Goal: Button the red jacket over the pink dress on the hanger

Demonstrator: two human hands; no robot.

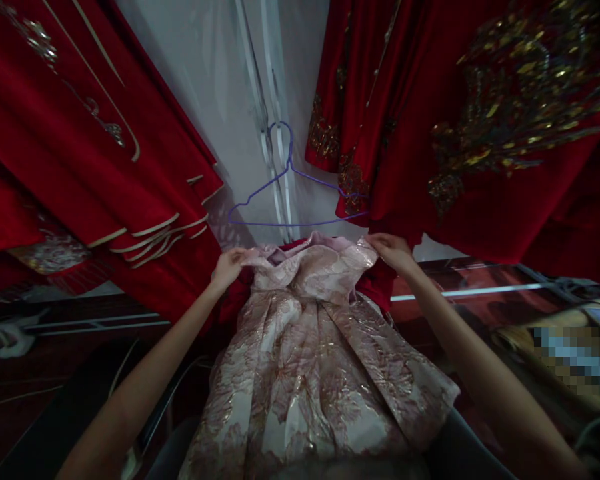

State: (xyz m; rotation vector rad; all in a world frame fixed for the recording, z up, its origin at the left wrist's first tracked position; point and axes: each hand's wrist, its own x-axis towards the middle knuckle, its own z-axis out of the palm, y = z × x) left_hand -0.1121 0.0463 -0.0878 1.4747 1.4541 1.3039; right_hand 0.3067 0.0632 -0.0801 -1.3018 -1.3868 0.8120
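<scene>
A pale pink brocade dress with a pleated skirt is spread out in front of me, its skirt reaching down toward my lap. My left hand pinches the top of the dress at its left shoulder. At the opposite shoulder, my right hand grips the fabric between thumb and fingers. Just beyond the neckline hangs an empty purple hanger, its hook up at a white metal pole. Neither hand touches the hanger.
Red garments with white piping hang on the left. More red garments with gold embroidery hang on the right, one overlapping the hanger's right end. A white rail runs low at the right, over a reddish floor. A pale wall stands behind.
</scene>
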